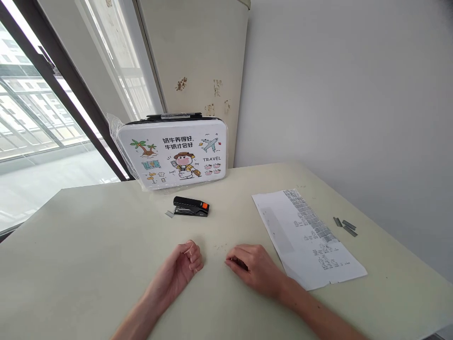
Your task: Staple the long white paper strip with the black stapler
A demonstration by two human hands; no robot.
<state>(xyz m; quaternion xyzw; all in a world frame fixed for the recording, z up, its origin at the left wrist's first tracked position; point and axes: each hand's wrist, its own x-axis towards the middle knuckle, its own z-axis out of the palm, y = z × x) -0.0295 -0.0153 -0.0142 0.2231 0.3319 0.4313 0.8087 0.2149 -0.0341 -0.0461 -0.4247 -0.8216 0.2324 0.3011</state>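
Note:
My left hand [184, 265] rests on the table with its palm turned up and its fingers curled in; nothing shows in it. To its right lies my right hand [253, 267], palm down, fingers curled and pressed together, and whatever they may hold is hidden. A black stapler [191, 207] with an orange patch is beyond my left hand, with a small staple strip [170, 214] at its left end. Printed paper sheets [279, 229] lie just beyond my right forearm. Several grey staple strips [349, 230] sit at the right of the sheets.
A white cartoon-printed case [159, 165] in clear plastic stands upright at the back of the pale table [88, 245]. Behind it is a cabinet [201, 56] with brown marks. A window is at the left, a wall at the right.

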